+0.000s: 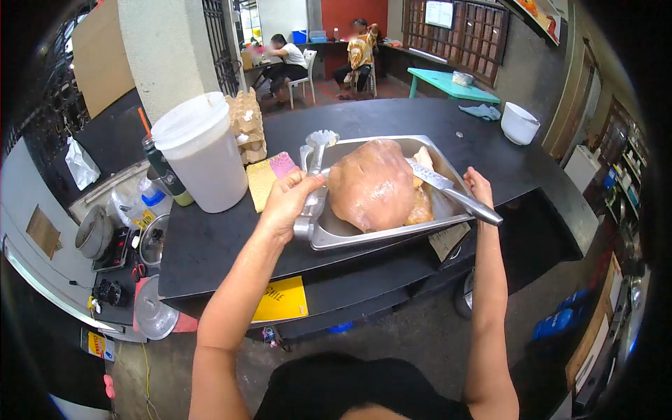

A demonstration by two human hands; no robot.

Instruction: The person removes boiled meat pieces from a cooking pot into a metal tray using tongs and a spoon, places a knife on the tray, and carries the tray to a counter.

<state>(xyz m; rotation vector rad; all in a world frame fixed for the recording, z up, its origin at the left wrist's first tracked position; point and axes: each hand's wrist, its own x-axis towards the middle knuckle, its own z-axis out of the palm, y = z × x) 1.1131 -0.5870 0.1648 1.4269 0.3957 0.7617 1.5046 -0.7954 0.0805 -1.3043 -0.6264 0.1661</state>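
A steel tray [385,240] holds a large, shiny, rounded piece of meat [372,185], with smaller browned pieces partly hidden behind it. My left hand [288,204] is closed at the tray's left rim, its thumb against a metal tool [320,150] with a toothed head like a meat mallet. At the tray's right edge, my right hand [479,187] is closed around the rim, though its fingers are partly hidden. A knife [458,194] lies across the tray beside the meat, its steel handle sticking out past the rim near my right wrist.
Left of the tray are a yellow and pink sponge cloth [269,178], a big lidded white container [203,157] and egg cartons [246,126]. A white bowl [519,124] and grey cloth [480,110] sit on the far right of the black counter [294,115]. Two people sit beyond.
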